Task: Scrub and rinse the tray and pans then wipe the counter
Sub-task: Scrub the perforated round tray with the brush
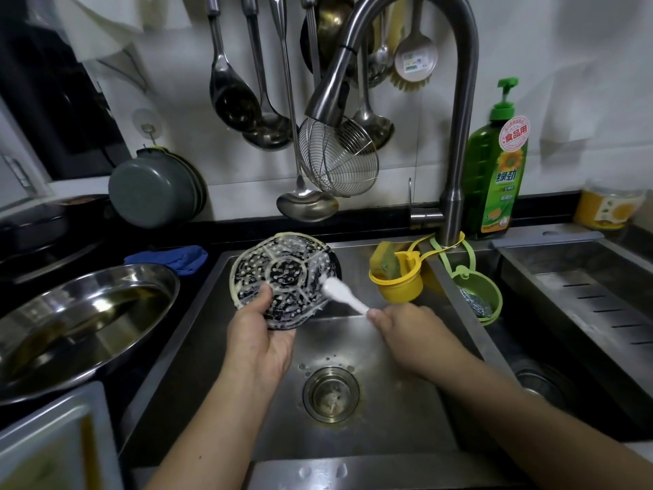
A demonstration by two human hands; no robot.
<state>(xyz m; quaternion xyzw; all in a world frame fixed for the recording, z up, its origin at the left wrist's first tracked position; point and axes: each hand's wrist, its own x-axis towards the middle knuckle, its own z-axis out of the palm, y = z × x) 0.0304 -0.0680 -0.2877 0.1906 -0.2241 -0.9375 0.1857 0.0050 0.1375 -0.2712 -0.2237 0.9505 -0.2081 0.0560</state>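
My left hand (pixel 262 334) grips the lower edge of a round perforated tray (pixel 282 274), tilted up over the sink (pixel 406 412) and covered in soapy foam. My right hand (pixel 406 330) pinches the handle of a small white brush (pixel 341 293), whose head touches the tray's right side. A wide steel pan (pixel 81 323) sits on the dark counter to the left of the sink. No water runs from the faucet (pixel 330 100) above.
A yellow cup with a sponge (pixel 395 277) and a green cup with steel wool (pixel 477 295) hang at the faucet base. Green soap bottle (pixel 496 171) stands behind. Ladles and a wire skimmer (pixel 339 157) hang on the wall. A blue cloth (pixel 176 258) lies left of the sink.
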